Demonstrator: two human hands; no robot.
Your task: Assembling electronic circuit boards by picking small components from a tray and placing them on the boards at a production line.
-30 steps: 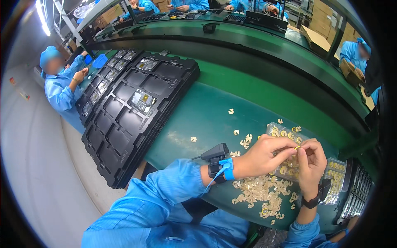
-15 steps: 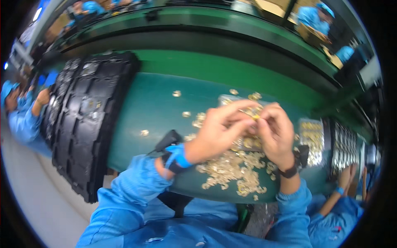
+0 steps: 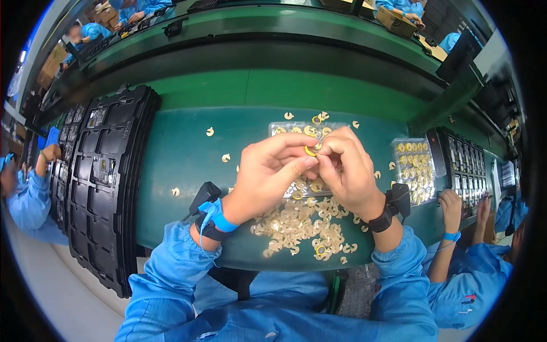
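Over a clear plastic tray [image 3: 277, 126], my left hand [image 3: 265, 176] and my right hand [image 3: 352, 176] meet with their fingertips pinched. Between them is a small round coin cell [image 3: 310, 151] with a yellow rim. Both hands are closed on it; fingers hide part of it. More yellow-rimmed round pieces sit in the tray's pockets, partly covered by my hands. Nearer me, below the tray, spreads a heap of small cream-coloured notched discs [image 3: 302, 225]. A yellow-rimmed coin cell [image 3: 321, 251] lies among them, and another coin cell [image 3: 317, 119] is beyond my hands.
Stacked black trays [image 3: 108, 188] stand at the left. A second clear tray [image 3: 413, 171] of yellow-rimmed cells is on the right, beside a black tray [image 3: 464, 171] near a co-worker's hands [image 3: 451, 208]. Loose discs [image 3: 226, 158] dot the green mat [image 3: 176, 142]. A green ledge [image 3: 228, 88] runs behind.
The view has shifted, so the bench and my hands appear farther left and the picture is sharper. My fingers still pinch the coin cell above the tray.
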